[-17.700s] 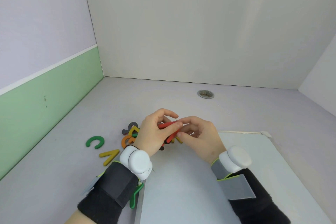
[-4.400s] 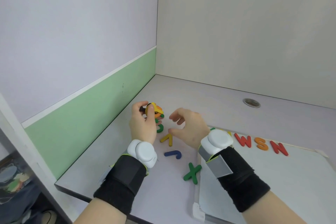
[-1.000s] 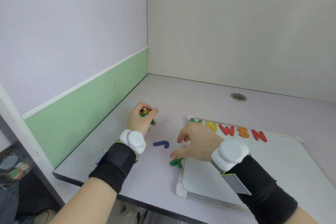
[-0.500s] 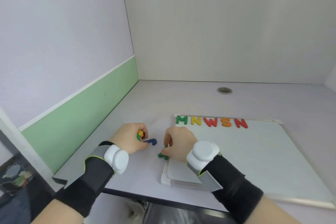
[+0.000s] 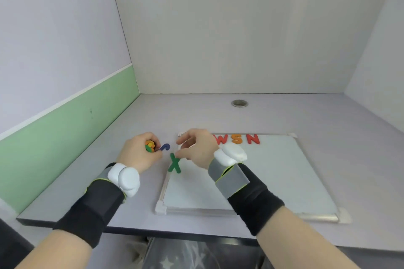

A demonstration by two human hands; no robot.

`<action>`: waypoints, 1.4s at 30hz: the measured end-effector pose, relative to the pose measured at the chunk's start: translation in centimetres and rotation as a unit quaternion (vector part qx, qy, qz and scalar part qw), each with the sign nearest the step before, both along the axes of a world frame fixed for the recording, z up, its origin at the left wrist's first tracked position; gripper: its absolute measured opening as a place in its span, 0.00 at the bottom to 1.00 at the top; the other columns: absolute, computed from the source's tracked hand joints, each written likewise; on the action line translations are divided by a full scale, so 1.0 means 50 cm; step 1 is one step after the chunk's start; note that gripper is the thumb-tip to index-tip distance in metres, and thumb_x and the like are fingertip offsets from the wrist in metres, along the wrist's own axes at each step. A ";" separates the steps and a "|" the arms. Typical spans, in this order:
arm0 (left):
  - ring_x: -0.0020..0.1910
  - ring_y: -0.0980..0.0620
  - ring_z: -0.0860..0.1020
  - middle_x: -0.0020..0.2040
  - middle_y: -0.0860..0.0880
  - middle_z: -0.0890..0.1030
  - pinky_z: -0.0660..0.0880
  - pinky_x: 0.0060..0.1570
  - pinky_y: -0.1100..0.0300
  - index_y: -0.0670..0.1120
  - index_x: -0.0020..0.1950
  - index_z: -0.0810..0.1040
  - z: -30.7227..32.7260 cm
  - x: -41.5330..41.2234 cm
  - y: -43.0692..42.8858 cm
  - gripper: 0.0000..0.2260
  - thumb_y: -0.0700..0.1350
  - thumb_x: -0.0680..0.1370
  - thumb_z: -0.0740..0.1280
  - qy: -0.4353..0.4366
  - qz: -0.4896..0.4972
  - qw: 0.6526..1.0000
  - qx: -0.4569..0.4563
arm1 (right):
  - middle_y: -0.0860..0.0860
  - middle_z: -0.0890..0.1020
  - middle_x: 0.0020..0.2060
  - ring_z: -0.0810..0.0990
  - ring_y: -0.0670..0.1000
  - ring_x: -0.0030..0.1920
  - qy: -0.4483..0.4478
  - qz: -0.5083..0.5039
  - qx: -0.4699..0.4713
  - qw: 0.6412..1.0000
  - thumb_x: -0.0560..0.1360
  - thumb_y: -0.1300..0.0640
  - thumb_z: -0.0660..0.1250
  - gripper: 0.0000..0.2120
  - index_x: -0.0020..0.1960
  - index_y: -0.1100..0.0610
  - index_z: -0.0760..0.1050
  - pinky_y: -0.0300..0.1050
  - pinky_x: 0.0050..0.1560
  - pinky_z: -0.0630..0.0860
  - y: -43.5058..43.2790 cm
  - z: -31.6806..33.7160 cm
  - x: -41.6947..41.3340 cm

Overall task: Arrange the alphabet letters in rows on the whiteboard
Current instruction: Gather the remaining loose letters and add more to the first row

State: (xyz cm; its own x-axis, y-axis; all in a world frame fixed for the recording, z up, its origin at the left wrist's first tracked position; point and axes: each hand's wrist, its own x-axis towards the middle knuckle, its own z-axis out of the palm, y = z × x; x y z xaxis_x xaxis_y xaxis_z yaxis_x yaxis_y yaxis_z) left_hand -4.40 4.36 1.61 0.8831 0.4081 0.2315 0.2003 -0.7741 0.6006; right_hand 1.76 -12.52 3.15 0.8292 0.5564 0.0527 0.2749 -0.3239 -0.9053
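Note:
The whiteboard lies flat on the desk, right of centre. Along its far edge stands a row of letters: a red W, an orange S and a red N show, while the row's left end is hidden behind my right hand. That hand pinches the top of a green X, which hangs tilted over the board's left edge. My left hand is closed on a bundle of letters, orange, yellow and green. A blue J lies on the desk just right of that fist.
A round metal grommet sits in the desk near the back wall. A green and lilac wall borders the desk on the left. The desk's front edge runs just below my wrists.
My right hand has lifted the green X off the desk and moved it right, over the board's left edge. My left fist with its letters stays by the blue J.

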 end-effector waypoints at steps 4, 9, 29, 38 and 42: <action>0.36 0.44 0.78 0.36 0.48 0.81 0.74 0.38 0.57 0.47 0.41 0.79 0.023 0.051 -0.068 0.05 0.39 0.69 0.72 -0.029 -0.044 0.998 -0.021 | 0.49 0.80 0.32 0.77 0.47 0.27 -0.001 -0.057 0.033 0.998 0.65 0.64 0.74 0.10 0.38 0.52 0.76 0.41 0.35 0.78 -0.111 0.044 0.070; 0.34 0.47 0.77 0.34 0.51 0.79 0.74 0.36 0.60 0.49 0.40 0.78 0.024 0.118 -0.174 0.05 0.42 0.69 0.73 -0.043 -0.095 0.992 -0.065 | 0.51 0.81 0.35 0.79 0.51 0.37 0.000 -0.150 0.056 0.987 0.65 0.65 0.74 0.10 0.41 0.54 0.78 0.42 0.40 0.77 -0.273 0.069 0.154; 0.36 0.50 0.80 0.39 0.52 0.80 0.78 0.36 0.57 0.53 0.40 0.74 -0.042 0.290 -0.369 0.07 0.43 0.71 0.71 -0.083 -0.136 0.981 -0.109 | 0.53 0.82 0.40 0.81 0.56 0.42 -0.029 -0.212 -0.016 0.977 0.66 0.65 0.73 0.14 0.50 0.57 0.76 0.51 0.52 0.78 -0.379 -0.045 0.267; 0.34 0.68 0.77 0.34 0.58 0.79 0.69 0.31 0.77 0.50 0.42 0.78 -0.046 0.273 -0.337 0.06 0.39 0.71 0.72 -0.108 -0.147 0.972 -0.149 | 0.47 0.78 0.49 0.76 0.45 0.49 -0.057 -0.130 -0.080 0.987 0.61 0.60 0.77 0.27 0.58 0.50 0.73 0.34 0.46 0.73 -0.376 -0.064 0.246; 0.36 0.58 0.78 0.36 0.56 0.80 0.74 0.34 0.71 0.54 0.41 0.78 -0.049 0.265 -0.289 0.08 0.41 0.71 0.72 -0.106 -0.127 0.977 -0.138 | 0.46 0.78 0.50 0.74 0.41 0.47 -0.089 -0.114 -0.085 0.986 0.63 0.59 0.75 0.25 0.58 0.50 0.73 0.25 0.42 0.70 -0.344 -0.069 0.225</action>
